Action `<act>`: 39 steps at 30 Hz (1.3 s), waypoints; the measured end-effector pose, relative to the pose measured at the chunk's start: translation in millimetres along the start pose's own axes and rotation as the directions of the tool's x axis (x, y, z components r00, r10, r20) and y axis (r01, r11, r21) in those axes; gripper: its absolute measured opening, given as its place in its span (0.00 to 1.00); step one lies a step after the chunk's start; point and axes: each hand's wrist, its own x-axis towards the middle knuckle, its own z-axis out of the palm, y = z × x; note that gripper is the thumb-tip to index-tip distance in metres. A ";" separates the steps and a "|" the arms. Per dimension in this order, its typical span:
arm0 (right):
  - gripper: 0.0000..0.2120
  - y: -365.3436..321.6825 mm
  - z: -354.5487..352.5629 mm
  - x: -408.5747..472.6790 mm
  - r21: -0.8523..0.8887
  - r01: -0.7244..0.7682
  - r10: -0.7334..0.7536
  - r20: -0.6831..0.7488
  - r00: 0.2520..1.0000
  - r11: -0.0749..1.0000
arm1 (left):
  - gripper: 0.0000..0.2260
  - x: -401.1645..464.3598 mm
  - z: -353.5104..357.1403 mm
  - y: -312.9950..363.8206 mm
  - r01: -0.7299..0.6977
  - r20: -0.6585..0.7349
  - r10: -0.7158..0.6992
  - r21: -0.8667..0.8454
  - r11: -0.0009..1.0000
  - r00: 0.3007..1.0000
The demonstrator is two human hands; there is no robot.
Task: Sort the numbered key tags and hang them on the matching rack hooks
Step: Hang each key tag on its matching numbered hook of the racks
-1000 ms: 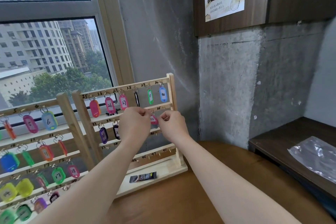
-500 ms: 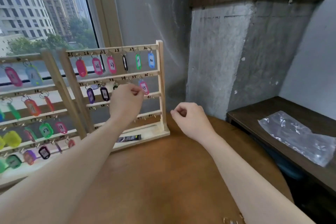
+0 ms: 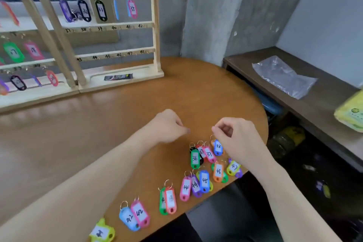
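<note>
Hovering my curled, empty left hand (image 3: 169, 126) and right hand (image 3: 235, 135) over loose key tags (image 3: 204, 163), I see the rack (image 3: 117, 25) at ten o'clock holding tags.

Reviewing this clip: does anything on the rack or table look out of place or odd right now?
One small thing: a black sachet lies on the rack's base tray, and it isn't a key tag. Otherwise nothing stands out: the unsorted tags, such as green 36, lie in loose overlapping groups near the table edge.

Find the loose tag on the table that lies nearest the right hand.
The blue tag 38, just under the right hand; the other tags lie farther toward the table's near edge.
</note>
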 end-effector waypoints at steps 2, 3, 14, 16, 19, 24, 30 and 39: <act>0.13 17.1 8.7 -24.9 -0.038 -0.024 0.024 -0.006 1.000 0.999 | 0.21 -10.4 21.4 -3.0 0.059 0.063 -0.060 0.024 0.998 0.996; 0.13 23.8 12.4 -35.5 -0.049 -0.028 0.027 -0.017 0.999 0.998 | 0.23 -15.2 30.5 -3.3 0.077 0.057 -0.080 0.055 0.996 0.995; 0.12 11.4 38.4 -44.2 -0.098 0.057 -0.059 -0.019 0.998 0.994 | 0.26 -29.0 40.4 -2.3 0.085 -0.009 -0.084 0.078 0.993 0.996; 0.09 2.1 42.5 -35.6 -0.137 0.058 -0.055 0.024 0.998 0.989 | 0.20 -30.0 33.5 -14.3 0.063 -0.024 -0.064 -0.019 0.998 0.998; 0.15 -13.9 47.4 -24.6 -0.318 0.041 -0.017 0.078 0.997 0.947 | 0.17 -32.8 18.0 -32.6 0.035 -0.086 -0.045 -0.116 0.993 0.995; 0.19 -34.3 57.0 -14.8 -0.470 0.058 0.008 0.139 0.990 0.881 | 0.10 -44.1 -7.2 -53.3 -0.044 -0.164 0.001 -0.261 0.964 0.986; 0.16 -42.1 66.5 -4.5 -0.490 0.125 -0.020 0.215 0.976 0.863 | 0.09 -61.0 -23.4 -60.6 -0.145 -0.160 0.100 -0.298 0.943 0.982; 0.11 -64.5 52.5 19.6 0.275 -0.087 0.006 0.282 0.959 0.958 | 0.14 -65.0 -38.1 -61.1 -0.194 -0.248 0.118 -0.310 0.930 0.962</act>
